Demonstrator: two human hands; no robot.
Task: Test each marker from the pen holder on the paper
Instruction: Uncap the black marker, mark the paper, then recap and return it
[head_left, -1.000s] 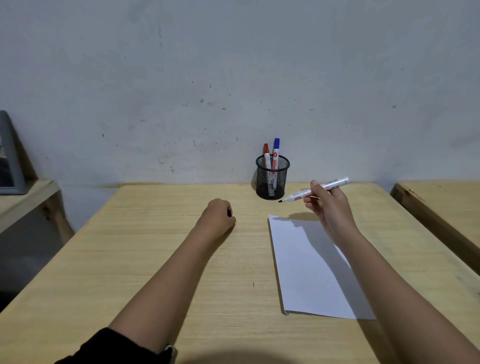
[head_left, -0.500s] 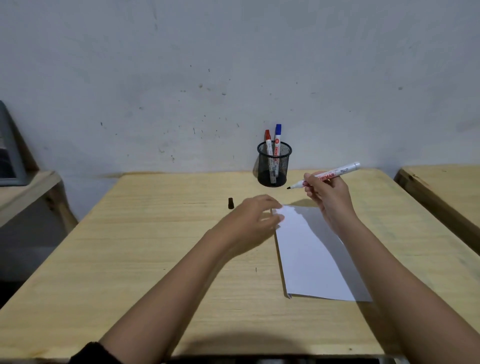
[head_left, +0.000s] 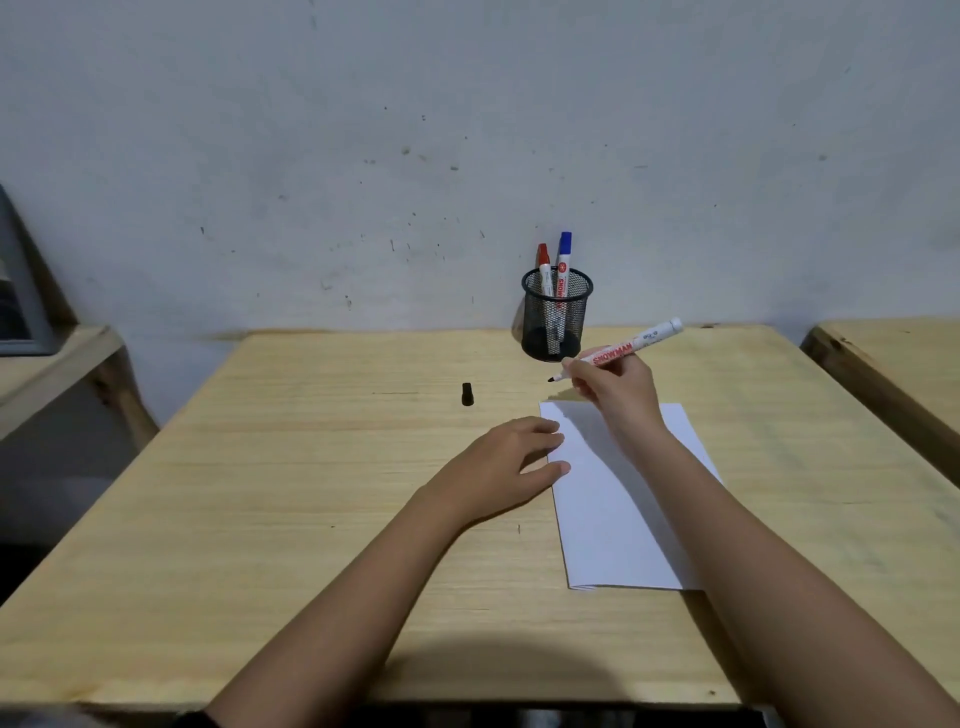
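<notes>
A white sheet of paper (head_left: 618, 525) lies on the wooden desk (head_left: 311, 493), right of centre. My right hand (head_left: 615, 389) grips an uncapped white marker (head_left: 623, 349) with a black tip, held just above the paper's far edge, tip pointing left. My left hand (head_left: 501, 467) lies flat with its fingertips on the paper's left edge. The marker's black cap (head_left: 467, 394) stands on the desk to the left. A black mesh pen holder (head_left: 555, 320) at the desk's back edge holds a red-capped marker (head_left: 544, 267) and a blue-capped marker (head_left: 563, 262).
A grey wall rises right behind the desk. A second wooden table (head_left: 893, 364) stands close on the right. On the left, a lower wooden shelf (head_left: 47, 364) carries a grey framed object (head_left: 21, 301).
My left hand set the black cap down on the desk, then moved right and opened onto the paper's left edge. My right hand has lowered the marker tip toward the paper.
</notes>
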